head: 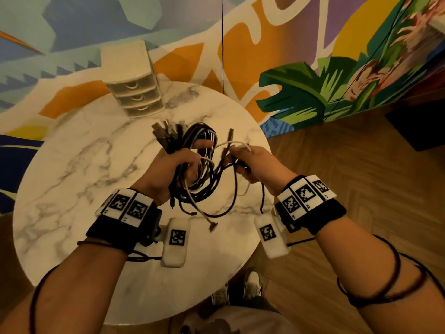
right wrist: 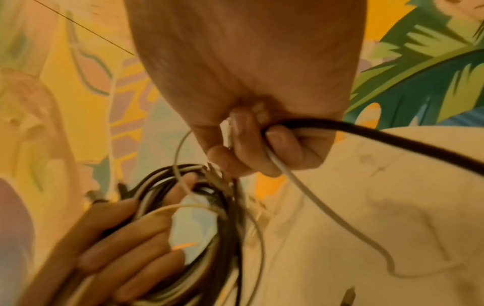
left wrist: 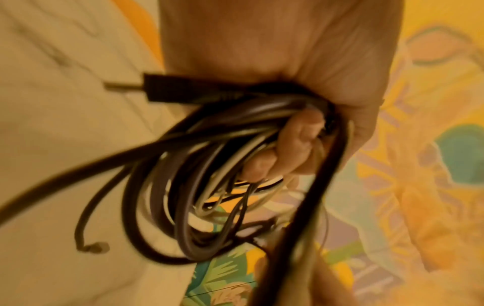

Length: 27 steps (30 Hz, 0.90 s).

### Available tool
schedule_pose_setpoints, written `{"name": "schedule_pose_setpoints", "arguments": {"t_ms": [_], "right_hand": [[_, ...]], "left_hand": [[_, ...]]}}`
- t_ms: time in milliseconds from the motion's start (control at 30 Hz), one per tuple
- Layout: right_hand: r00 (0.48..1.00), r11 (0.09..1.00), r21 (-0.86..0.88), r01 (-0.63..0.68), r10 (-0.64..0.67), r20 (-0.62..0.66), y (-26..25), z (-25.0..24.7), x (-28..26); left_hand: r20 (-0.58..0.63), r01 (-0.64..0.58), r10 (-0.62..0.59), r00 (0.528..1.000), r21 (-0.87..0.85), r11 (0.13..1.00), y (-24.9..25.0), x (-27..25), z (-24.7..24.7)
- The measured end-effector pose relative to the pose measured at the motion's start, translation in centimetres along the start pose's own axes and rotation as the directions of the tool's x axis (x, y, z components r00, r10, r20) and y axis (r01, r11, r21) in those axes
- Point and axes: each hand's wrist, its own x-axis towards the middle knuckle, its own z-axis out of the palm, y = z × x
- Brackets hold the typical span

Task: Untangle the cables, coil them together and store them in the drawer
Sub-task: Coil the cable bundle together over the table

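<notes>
Left hand (head: 168, 169) gripping looped glossy cables (head: 192, 165), round marble table (head: 72, 165)

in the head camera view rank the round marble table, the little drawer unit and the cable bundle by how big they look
1. marble table, clearly largest.
2. cable bundle and drawer unit: similar; the bundle is held nearer the camera, so unranked.

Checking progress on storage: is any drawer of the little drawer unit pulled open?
No: in the head view all three drawers of the drawer unit sit flush and shut, and the cables are in both hands.
</notes>
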Motion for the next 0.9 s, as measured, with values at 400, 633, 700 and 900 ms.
{"name": "schedule_pose_setpoints", "arguments": {"t_ms": [400, 633, 700, 900], "right_hand": [[0.958, 0.94, -0.19, -0.284, 0.284, -0.027, 6.8, -2.9, 1.6], [0.985, 0.965, -0.245, 0.091, -0.124, -0.122, 3.6, -2.0, 0.4], [0.93, 0.915, -0.298, 0.272, -0.33, -0.163, 1.4, -0.8, -1.1], [0.972, 0.965, -0.115, 0.236, -0.233, 0.045, 0.0, 4.7, -4.2]], "left_hand": [[-0.021, -0.087, 0.095, 0.995, 0.24, 0.967, 1.5, 0.2, -0.3], [-0.057, -0.109, 0.123, 0.991, 0.204, 0.973, 1.1, 0.3, 0.1], [-0.073, -0.13, 0.142, 0.987, 0.141, 0.981, 1.3, 0.4, 0.3], [-0.038, -0.156, 0.151, 0.988, -0.222, 0.963, 2.6, 0.3, 1.2]]}}
